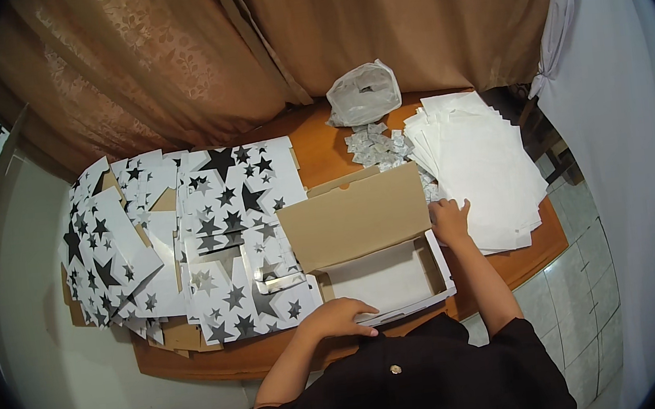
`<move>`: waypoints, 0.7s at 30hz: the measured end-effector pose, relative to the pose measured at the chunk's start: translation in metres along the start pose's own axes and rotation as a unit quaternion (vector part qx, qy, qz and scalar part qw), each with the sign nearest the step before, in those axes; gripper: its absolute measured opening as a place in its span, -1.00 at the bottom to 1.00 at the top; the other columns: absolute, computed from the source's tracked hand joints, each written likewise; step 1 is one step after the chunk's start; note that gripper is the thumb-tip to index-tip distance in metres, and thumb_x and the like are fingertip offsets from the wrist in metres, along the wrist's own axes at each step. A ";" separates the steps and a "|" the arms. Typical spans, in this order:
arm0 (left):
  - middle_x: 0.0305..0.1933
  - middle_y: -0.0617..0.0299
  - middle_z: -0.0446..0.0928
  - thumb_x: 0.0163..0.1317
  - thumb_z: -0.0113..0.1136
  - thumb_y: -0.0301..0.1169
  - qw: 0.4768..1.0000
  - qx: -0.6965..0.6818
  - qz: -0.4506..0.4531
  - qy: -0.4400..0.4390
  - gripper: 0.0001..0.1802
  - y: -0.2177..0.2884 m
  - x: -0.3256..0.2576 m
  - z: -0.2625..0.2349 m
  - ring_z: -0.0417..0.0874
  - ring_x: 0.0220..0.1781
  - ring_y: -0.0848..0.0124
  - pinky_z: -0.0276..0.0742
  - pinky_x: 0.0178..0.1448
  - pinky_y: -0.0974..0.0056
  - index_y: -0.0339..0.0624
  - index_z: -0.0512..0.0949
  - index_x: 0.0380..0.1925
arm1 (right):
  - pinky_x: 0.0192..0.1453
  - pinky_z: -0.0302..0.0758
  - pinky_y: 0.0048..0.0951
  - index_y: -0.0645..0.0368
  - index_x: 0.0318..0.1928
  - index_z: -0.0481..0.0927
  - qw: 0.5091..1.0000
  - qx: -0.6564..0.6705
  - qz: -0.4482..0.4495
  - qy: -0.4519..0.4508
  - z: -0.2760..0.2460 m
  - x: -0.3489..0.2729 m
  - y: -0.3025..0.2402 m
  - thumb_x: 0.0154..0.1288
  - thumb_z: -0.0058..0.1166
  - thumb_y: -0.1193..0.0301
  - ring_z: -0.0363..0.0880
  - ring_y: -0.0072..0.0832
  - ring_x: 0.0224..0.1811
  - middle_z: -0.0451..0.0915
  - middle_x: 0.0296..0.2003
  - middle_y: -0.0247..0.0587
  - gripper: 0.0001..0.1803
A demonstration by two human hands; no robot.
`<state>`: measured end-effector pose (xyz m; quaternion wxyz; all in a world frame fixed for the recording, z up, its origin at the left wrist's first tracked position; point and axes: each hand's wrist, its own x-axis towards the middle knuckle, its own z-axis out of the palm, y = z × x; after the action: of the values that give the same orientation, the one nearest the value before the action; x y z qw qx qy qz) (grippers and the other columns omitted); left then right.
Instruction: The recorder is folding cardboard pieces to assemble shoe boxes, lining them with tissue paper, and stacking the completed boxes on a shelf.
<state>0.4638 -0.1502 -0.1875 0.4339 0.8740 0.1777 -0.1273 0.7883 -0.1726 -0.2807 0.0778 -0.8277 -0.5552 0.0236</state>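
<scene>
In front of me on the table is an open cardboard box (379, 282), white inside with a brown flap lid (354, 216) raised at its back. My left hand (338, 317) is closed over the box's front wall near the left corner, its fingers over the rim and its thumb on the outer side. At the right edge of the lid, my right hand (451, 222) is closed with bent fingers against the cardboard, one finger sticking out to the right. Part of its grip is hidden.
Flat cardboard pieces (219, 164) with black stars pile up at the left. A stack of white sheets (487, 164) lies right, beside several small clear packets (377, 145). Behind them sits a whitish plastic bag (364, 95). Brown curtains (395, 14) hang behind the wooden table (321, 145).
</scene>
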 end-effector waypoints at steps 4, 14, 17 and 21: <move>-0.16 -0.04 0.61 0.16 0.18 -0.06 0.995 -0.063 -0.052 -0.053 -0.55 -0.005 -0.001 0.010 0.63 -0.11 0.10 0.50 0.00 0.20 -0.17 0.60 -0.10 | 0.24 0.01 0.27 -0.04 -0.14 0.60 0.999 -0.007 0.036 -0.012 -0.004 -0.008 0.007 -0.05 0.24 0.28 0.42 -0.33 0.01 0.53 -0.18 -0.33 -0.63; -0.40 0.04 0.60 0.24 0.11 -0.17 0.991 -0.093 -0.016 0.093 -0.68 -0.017 0.008 0.005 0.60 -0.36 0.24 0.47 -0.22 0.24 -0.22 0.62 -0.30 | 0.21 -0.04 0.22 -0.09 -0.10 0.61 0.980 0.173 0.046 0.085 0.008 -0.016 0.017 0.11 0.05 0.37 0.46 -0.38 -0.02 0.61 -0.21 -0.36 -0.70; -0.43 0.14 0.56 0.16 0.16 -0.24 0.970 0.108 -0.010 0.220 -0.77 -0.011 0.026 0.001 0.58 -0.31 0.21 0.43 -0.22 0.16 -0.16 0.63 -0.46 | 0.21 0.03 0.11 -0.06 -0.06 0.59 0.941 0.304 0.103 0.106 0.000 -0.011 0.021 0.16 0.03 0.40 0.51 -0.41 -0.09 0.61 -0.22 -0.36 -0.70; -0.32 0.20 0.54 0.06 0.25 -0.26 0.921 0.241 -0.026 0.305 -0.83 -0.021 0.040 0.013 0.53 -0.22 0.25 0.38 -0.18 0.18 -0.06 0.62 -0.37 | 0.09 0.31 -0.40 0.14 0.09 0.43 0.789 0.567 0.106 0.210 -0.042 -0.022 -0.005 0.24 -0.01 0.50 0.51 -0.56 -0.18 0.59 -0.27 -0.28 -0.63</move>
<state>0.4903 -0.1403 -0.2254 0.1311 0.9437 0.2882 0.0955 0.7802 -0.1955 -0.2390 0.6451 -0.6731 -0.3203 0.1680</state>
